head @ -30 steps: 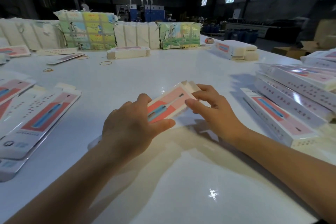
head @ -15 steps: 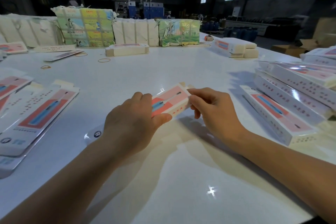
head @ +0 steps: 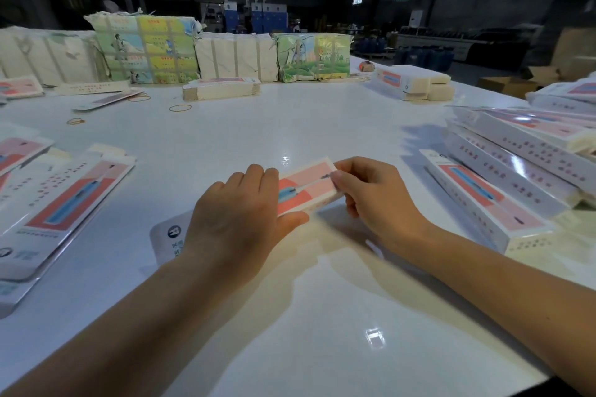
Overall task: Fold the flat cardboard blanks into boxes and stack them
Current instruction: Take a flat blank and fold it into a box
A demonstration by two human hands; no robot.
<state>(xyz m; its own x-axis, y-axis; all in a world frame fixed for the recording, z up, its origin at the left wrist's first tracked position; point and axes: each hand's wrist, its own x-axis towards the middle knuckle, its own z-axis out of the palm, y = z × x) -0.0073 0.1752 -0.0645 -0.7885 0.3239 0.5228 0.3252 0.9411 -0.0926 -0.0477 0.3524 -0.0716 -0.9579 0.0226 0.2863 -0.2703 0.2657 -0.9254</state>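
Cardboard box (head: 306, 188), long and narrow with a pink and blue print, is held low over the white desk (head: 290, 126) between both hands. The left hand (head: 238, 219) is clamped across its near part, fingers curled over the top and thumb beneath, apparently so that the body is kept square. The right hand (head: 374, 193) is pinched on the far end, probably so that the end flap can be tucked shut; the flap itself is hidden by the fingers. Flat blanks (head: 64, 200) are laid to the left within reach, and folded boxes (head: 516, 177) are piled to the right, where this one would likely be stacked.
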